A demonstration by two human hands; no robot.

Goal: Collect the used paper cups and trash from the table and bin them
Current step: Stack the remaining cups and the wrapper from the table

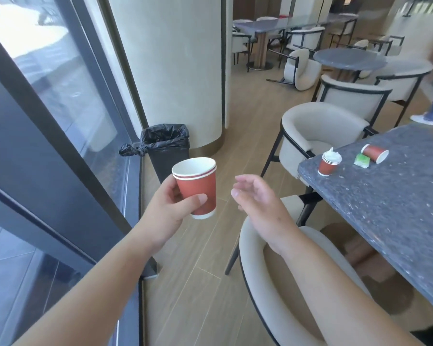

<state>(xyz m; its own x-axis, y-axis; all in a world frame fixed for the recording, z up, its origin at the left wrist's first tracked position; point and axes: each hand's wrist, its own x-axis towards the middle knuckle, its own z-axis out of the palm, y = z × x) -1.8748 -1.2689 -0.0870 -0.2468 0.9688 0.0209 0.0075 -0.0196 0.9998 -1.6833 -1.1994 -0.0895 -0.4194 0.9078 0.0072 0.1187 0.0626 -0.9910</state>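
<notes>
Left hand (pixel 169 204) clamped on held cups (pixel 196 187), two red paper cups nested, rims offset, upright and slightly tilted, thumb across the front wall, fingers mostly hidden behind. Right hand (pixel 256 196) empty, fingers apart and loosely curled, just beside the held cups without touching. Bin (pixel 166 148) with black liner beyond the held cups, on the floor against the window frame at the pillar's (pixel 175 66) base; lower front of the bin hidden by cups and hand, inside not visible. Table (pixel 385 208) at right, cut off by the frame edge. On the table near its far corner: stack (pixel 328 164) of nested red cups, upright, white crumpled matter in the top; lying cup (pixel 375 153), on its side, mouth toward the right; green packet (pixel 362 161) between them, print illegible. Chair (pixel 260 245) partly hidden under the right forearm. Background figure at far right blurred and cropped.
</notes>
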